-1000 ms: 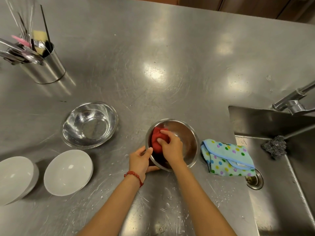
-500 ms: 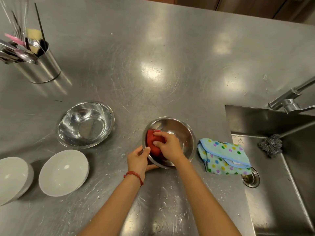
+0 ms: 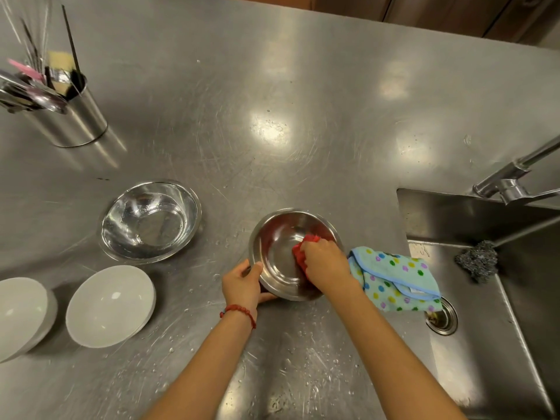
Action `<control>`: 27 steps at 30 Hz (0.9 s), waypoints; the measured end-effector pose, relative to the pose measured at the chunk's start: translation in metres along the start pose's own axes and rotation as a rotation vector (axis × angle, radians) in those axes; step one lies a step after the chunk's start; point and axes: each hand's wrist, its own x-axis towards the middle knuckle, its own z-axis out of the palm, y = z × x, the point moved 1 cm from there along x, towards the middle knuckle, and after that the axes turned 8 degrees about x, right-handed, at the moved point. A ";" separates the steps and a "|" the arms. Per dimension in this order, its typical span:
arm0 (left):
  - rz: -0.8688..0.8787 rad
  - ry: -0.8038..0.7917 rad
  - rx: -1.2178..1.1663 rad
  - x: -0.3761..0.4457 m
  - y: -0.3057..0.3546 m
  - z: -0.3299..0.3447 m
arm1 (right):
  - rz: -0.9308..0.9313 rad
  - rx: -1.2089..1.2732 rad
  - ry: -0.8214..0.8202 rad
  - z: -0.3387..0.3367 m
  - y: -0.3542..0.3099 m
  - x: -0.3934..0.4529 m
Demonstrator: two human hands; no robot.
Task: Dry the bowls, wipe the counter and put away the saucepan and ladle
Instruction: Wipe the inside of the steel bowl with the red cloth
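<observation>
The left hand (image 3: 242,283) grips the steel bowl's (image 3: 280,256) rim while the right hand (image 3: 325,263) presses a clutched red cloth (image 3: 301,253) inside.

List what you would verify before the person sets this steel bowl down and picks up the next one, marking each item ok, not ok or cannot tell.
1. Left hand grips the steel bowl at its rim: ok.
2. Right hand holds the red cloth inside it: ok.
3. Bowl fully dry: cannot tell.
4. Second steel bowl dry: not ok, droplets show.
5. Two white bowls within reach: ok.
6. Counter dry: not ok, droplets near the arms.
</observation>
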 end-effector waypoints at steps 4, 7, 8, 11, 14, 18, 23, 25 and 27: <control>0.014 0.022 0.040 0.002 0.000 0.000 | -0.040 0.526 -0.208 0.009 -0.011 -0.008; 0.025 0.024 0.062 0.003 0.000 -0.002 | -0.067 0.582 -0.237 0.012 -0.012 -0.008; 0.020 0.024 0.061 0.004 0.000 -0.003 | -0.075 0.557 -0.260 0.010 -0.011 -0.007; 0.015 0.005 0.080 0.009 0.003 -0.007 | -0.085 0.376 -0.274 0.000 -0.002 -0.001; 0.015 -0.027 0.108 0.020 0.011 -0.011 | -0.004 0.269 -0.174 -0.005 0.006 0.003; 0.033 -0.018 0.115 0.024 0.020 -0.013 | 0.049 0.345 -0.112 0.002 0.005 0.000; -0.020 -0.056 0.030 0.005 -0.009 -0.011 | 0.234 0.570 0.037 0.014 -0.008 -0.007; 0.029 -0.027 0.062 -0.005 -0.021 -0.006 | 0.286 0.599 0.090 0.022 -0.019 -0.012; 0.072 0.028 0.117 -0.006 -0.024 -0.004 | 0.252 0.601 0.079 0.029 -0.028 -0.015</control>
